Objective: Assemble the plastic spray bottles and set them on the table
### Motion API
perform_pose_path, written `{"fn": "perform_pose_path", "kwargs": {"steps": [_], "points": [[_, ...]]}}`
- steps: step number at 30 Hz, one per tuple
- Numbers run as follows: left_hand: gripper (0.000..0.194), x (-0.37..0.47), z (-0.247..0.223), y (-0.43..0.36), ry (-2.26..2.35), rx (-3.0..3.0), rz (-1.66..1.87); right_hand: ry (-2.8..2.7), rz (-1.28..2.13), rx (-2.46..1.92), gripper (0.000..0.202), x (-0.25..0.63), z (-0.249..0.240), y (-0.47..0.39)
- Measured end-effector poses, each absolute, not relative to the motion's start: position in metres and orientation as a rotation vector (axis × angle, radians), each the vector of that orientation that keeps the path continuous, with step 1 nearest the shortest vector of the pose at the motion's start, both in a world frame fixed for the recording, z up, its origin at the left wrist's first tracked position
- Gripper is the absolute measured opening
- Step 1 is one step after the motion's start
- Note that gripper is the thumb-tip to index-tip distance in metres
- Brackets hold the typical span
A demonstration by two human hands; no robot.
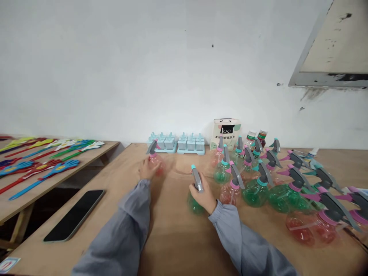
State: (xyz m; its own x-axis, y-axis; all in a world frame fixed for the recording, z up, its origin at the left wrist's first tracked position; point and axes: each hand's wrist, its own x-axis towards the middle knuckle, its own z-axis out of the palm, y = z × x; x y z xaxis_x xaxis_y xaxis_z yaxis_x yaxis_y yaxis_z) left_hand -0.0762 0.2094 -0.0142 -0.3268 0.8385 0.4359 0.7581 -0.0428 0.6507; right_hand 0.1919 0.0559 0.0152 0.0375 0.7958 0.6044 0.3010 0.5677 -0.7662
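My left hand (148, 169) is closed around the side of a pink spray bottle (160, 165) with a grey and pink trigger head, standing on the wooden table. Some blur softens that bottle's outline. Nearer and to the right, my right hand (204, 193) grips a green spray bottle (194, 205) around its neck and grey head, whose nozzle is turquoise. The fingers cover much of that bottle's upper part. Just right of this hand stands another pink spray bottle (229, 193), among several pink and green ones.
Light blue ice-pop moulds (191, 145) stand against the wall, beside a printed paper bag (225, 134) and small capped bottles (261, 137). A black phone (75, 216) lies at the left. Colourful hand-shaped sticks (59, 168) cover a separate left table. Spray bottles crowd the right side.
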Motion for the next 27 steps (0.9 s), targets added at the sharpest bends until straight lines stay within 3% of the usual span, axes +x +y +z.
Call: {"fn": "perform_pose_path", "kwargs": {"steps": [5,13,27], "points": [[0.067,-0.062,-0.063,0.139,1.470,1.762,1.789,-1.477,0.708,-0.879,0.042,0.195,0.023,0.061],[0.066,-0.032,-0.070,0.078,1.296,1.654,1.826,-1.311,1.382,-0.639,0.023,0.208,0.060,0.052],[0.070,-0.029,-0.065,0.077,1.284,1.618,1.749,-1.320,1.397,-0.647,0.023,0.205,0.066,0.046]]}}
